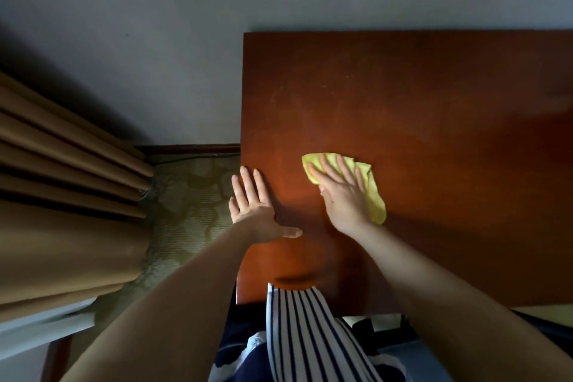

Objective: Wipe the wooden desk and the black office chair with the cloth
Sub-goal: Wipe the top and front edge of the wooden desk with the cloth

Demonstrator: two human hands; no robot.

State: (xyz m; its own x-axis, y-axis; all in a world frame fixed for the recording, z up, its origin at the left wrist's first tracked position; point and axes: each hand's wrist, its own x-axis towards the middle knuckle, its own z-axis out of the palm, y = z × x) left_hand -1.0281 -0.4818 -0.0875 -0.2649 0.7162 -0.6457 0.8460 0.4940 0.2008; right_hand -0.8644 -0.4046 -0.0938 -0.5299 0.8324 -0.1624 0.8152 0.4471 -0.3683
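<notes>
Head view, looking straight down: pressing the one yellow cloth (377, 208) flat onto the wooden desk (434, 96) with the right hand (344, 195), fingers straight and spread, nothing curled round it; cloth sitting mid-frame near the desk's left edge, poking out past the fingertips and the hand's right side; resting the left hand (254, 211) palm-down just left of that, fingers straight, thumb out, holding nothing; two hands, one cloth; brown curtain (62, 195) at left, patterned carpet (192, 195) beside it; striped garment (304, 329) bottom centre.
</notes>
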